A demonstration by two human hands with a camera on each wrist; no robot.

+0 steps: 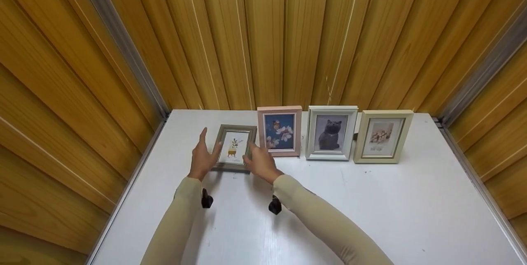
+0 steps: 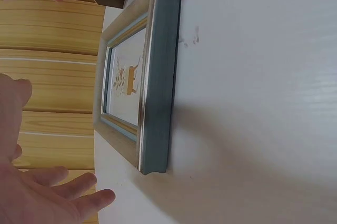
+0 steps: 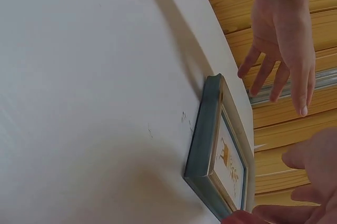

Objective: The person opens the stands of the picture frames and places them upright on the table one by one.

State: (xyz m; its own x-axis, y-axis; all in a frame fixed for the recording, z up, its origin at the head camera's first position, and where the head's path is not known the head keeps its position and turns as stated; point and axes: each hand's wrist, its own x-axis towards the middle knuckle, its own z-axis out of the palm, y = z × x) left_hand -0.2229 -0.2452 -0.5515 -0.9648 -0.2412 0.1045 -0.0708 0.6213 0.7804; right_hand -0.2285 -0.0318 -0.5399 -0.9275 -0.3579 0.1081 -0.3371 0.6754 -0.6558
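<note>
Head view: grey frame stands upright on the white table, at the left end of a row of four frames and slightly fwd of the others. It sits directly between the two hands. Left hand is just beside its left edge; right hand is at its lower right corner, in front of the pink frame. Both hands are about equally near; whether either one is touching it can't be told from this view.

Hand state: left wrist view shows left-hand fingers spread and straight, clear of the frame, holding nothing. Right wrist view shows only part of the right hand at the picture's edge, fingers relaxed, nothing gripped. Both hands read as open.

Axis: long axis of the grey frame is vertical, portrait format, glass facing the person. It leans back a little, so prob. on a rear stand; stand not visible.

Appearance: grey-green moulded wood w/ a paler inner border, white mat, small print of a yellow pot w/ a plant. A few dark specks on the table just in front of it.

Right of the pink frame: white frame w/ a cat picture, then cream frame. Wood-panel wall behind.
</note>
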